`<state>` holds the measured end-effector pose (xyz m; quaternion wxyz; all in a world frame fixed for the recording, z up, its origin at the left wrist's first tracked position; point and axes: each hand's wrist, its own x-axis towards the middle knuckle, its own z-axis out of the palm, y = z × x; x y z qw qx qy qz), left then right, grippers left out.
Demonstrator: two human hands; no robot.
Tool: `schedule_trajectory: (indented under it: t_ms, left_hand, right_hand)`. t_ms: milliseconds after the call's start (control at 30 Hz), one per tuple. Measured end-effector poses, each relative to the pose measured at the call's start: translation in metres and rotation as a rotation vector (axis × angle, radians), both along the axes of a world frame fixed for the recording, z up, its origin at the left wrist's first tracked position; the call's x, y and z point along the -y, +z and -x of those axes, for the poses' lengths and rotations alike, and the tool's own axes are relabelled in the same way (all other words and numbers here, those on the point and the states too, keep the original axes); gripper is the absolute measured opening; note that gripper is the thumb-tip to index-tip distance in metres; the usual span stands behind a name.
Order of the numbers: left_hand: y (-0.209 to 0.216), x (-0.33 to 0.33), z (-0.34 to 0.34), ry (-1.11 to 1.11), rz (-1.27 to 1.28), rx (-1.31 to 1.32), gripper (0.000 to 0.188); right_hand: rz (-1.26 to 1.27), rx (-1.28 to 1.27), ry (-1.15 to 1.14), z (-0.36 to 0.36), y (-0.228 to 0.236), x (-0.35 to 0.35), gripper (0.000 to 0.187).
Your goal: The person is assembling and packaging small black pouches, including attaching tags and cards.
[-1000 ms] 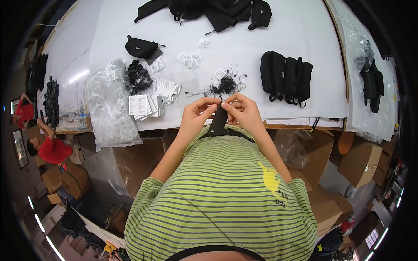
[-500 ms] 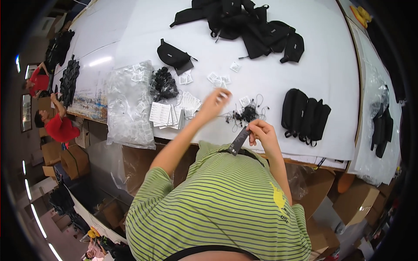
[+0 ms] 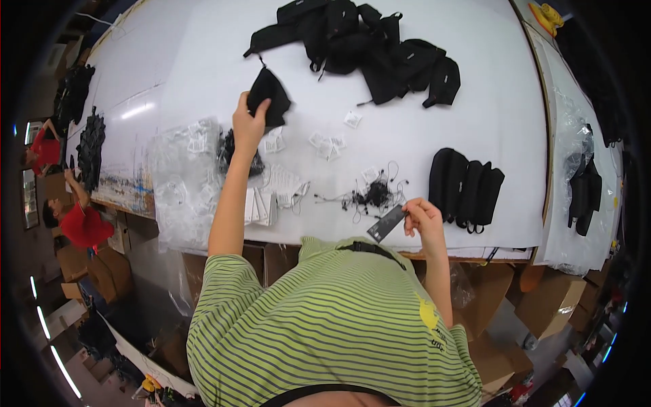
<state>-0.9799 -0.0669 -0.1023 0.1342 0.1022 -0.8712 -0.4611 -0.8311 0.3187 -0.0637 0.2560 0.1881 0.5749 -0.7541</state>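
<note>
At the far left of the work area, my left hand (image 3: pixel 249 123) grips a small black pouch (image 3: pixel 270 95) by its near edge, thumb on top. The pouch stands tilted over the white table (image 3: pixel 380 139). Near the table's front edge, my right hand (image 3: pixel 425 218) pinches a dark hang tag (image 3: pixel 388 224) by one end. Just beyond the tag lies a tangle of black tag strings (image 3: pixel 373 195). Several small white labels (image 3: pixel 328 145) are scattered between my hands. Stacked white cards (image 3: pixel 261 205) sit beside my left forearm.
A heap of black pouches (image 3: pixel 346 44) covers the far middle. Black pouches in a row (image 3: pixel 463 186) lie at the right. A clear plastic bag of labels (image 3: pixel 180 183) and a bundle of black strings (image 3: pixel 237 159) are left. Two people in red (image 3: pixel 85 224) are beyond the left edge.
My left hand has moved from the table's middle to the far left and taken hold of the black pouch. My right hand keeps the hang tag, shifted slightly right.
</note>
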Motion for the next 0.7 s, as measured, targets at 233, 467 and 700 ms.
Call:
schedule_trajectory:
  t_ms: [233,467,700]
  left_hand:
    - [-0.073,-0.069,-0.096,-0.189,-0.051,0.3,0.045]
    - [-0.075,-0.144,-0.172,-0.487,0.487,0.009,0.043]
    - [-0.061,-0.145,-0.186,-0.349,0.458,-0.105,0.027]
  right_hand:
    - [-0.004,-0.067,-0.003,-0.016,0.009,-0.012,0.019]
    - [-0.072,-0.062,-0.025,-0.048,-0.001,-0.019,0.016]
    - [-0.149,-0.111,0.119,-0.044,-0.011,0.01,0.015]
